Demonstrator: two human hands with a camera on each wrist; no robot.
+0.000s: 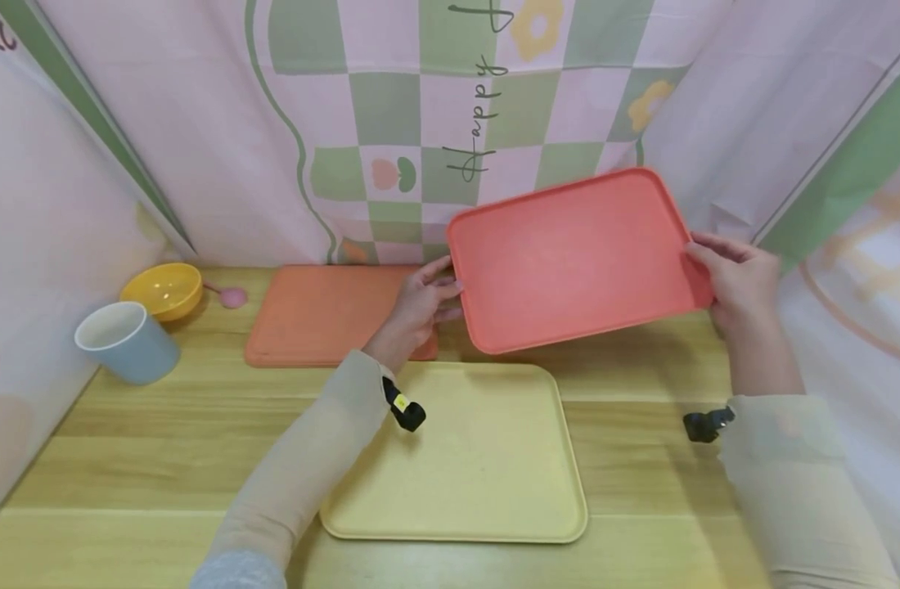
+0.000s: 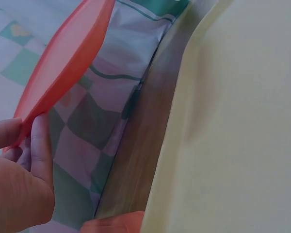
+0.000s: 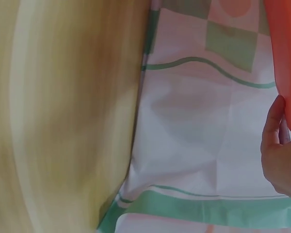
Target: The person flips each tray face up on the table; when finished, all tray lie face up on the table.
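While gripping the red tray [image 1: 578, 258] by its short ends with left hand [image 1: 415, 312] and right hand [image 1: 744, 282], holds it tilted up off the counter [image 1: 163, 446], stretched longways between them, past the yellow tray [image 1: 479, 458] and closest to it at the left hand's end.

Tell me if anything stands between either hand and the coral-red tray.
Nothing visible does: the left hand grips the coral-red tray at its left end and the right hand at its right, both directly touching it.
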